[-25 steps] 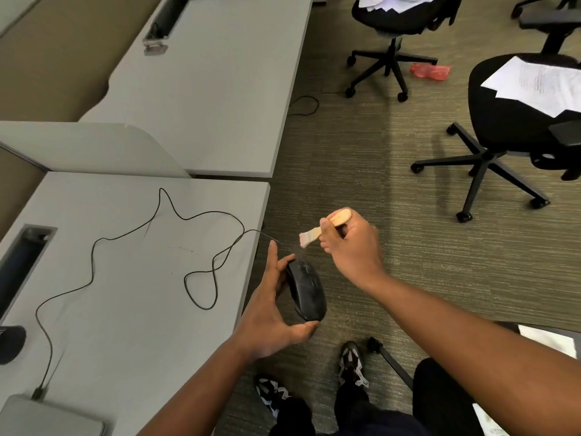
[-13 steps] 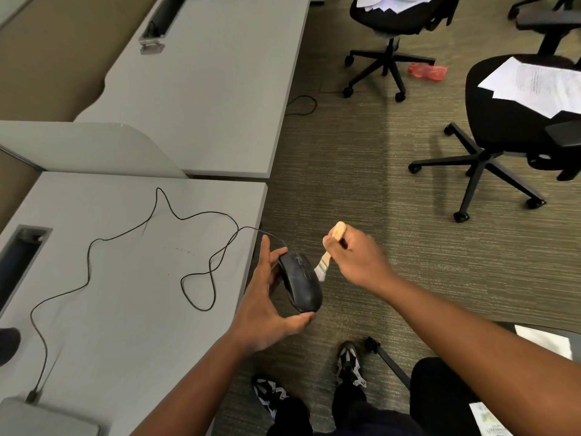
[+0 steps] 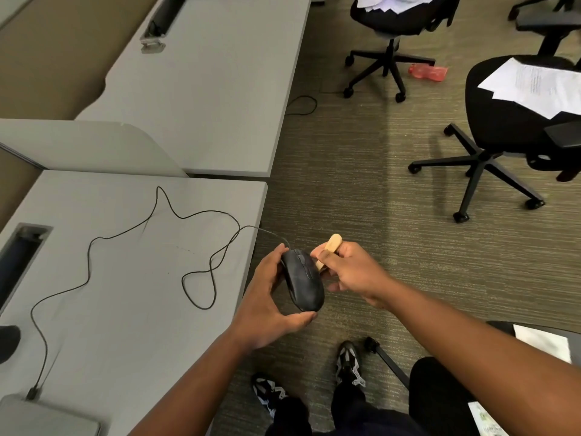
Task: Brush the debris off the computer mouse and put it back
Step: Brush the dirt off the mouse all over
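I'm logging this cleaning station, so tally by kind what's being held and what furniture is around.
Black corded computer mouse, in the left hand: 1
Small wooden-handled brush, in the right hand: 1
Grey desks: 2
Black swivel office chairs with their wheeled bases in view: 2
Total: 6
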### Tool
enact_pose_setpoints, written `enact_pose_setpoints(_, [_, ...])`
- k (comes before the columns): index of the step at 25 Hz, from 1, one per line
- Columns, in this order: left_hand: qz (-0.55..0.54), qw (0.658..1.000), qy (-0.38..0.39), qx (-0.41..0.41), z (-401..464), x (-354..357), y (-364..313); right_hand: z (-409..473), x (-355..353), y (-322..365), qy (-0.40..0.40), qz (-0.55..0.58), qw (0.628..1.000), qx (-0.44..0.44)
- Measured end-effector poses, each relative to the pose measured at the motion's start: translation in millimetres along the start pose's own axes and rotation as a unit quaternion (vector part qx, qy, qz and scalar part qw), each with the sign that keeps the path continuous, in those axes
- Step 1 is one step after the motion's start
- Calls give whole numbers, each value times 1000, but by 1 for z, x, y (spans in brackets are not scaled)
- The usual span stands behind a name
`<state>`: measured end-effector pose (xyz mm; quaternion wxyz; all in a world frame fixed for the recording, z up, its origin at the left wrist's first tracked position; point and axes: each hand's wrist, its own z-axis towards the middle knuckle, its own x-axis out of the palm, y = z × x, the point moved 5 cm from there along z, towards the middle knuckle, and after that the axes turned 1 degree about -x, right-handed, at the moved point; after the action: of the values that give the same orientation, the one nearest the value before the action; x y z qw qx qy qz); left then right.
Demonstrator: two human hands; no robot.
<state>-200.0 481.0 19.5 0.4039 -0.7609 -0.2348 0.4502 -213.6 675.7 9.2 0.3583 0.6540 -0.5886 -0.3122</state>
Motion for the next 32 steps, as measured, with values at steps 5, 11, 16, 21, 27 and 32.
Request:
enact_pose_setpoints(5, [-1,1000,10,-1,1,0,1,-1,0,-1,-4,-10,1000,-13])
enact_pose_setpoints(11, [-3,1000,26,-16,3,0,2,-2,0,-5,-11,8,1000,-18])
enact_pose_setpoints(16, [-15,999,31,-18,3,2,3,-6,-6,0,-16,-27,999,-20])
enact_pose_setpoints(21, [-28,999,36,-21,1,2,5,-11,-35,32,-110,48,984,-129])
enact_pose_setpoints(27, [-53,998,42,-18,-3,2,4,-13,-27,56,15,56,984,-168])
enact_pose_setpoints(32, [-68,997,45,-15,-7,2,7,-8,-28,53,22,20,986,-163])
